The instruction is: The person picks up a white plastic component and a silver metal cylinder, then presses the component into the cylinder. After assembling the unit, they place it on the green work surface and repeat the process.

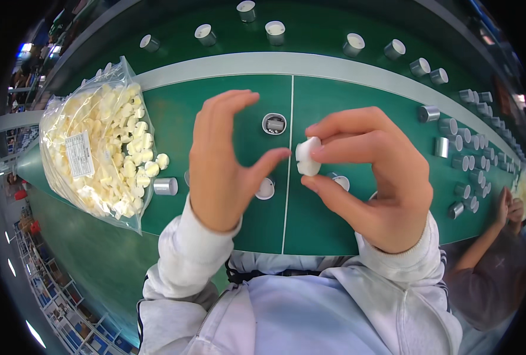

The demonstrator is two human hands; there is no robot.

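1. The left hand [218, 157] is empty, its thumb and fingers spread wide above the green surface [257, 231].
2. The right hand [381, 177] pinches a small white foam piece [308, 157] between thumb and fingertips, raised over the middle of the surface, just right of a thin white line [288, 207].
3. Below the hands, a white-topped can [265, 189] stands near the left thumb; another pale-topped can [340, 182] is partly hidden by the right hand.
4. At left, a silver can [166, 186] lies on its side beside a clear bag [88, 148] full of pale yellow pieces.
5. Farther off, between the hands, an open can [274, 124] shows metal parts inside.
6. At right are many silver cans [448, 126], some lying down, and a co-worker [494, 278].
7. Beyond a pale rail [263, 64], spaced white-topped cans [275, 33] stand in a row.
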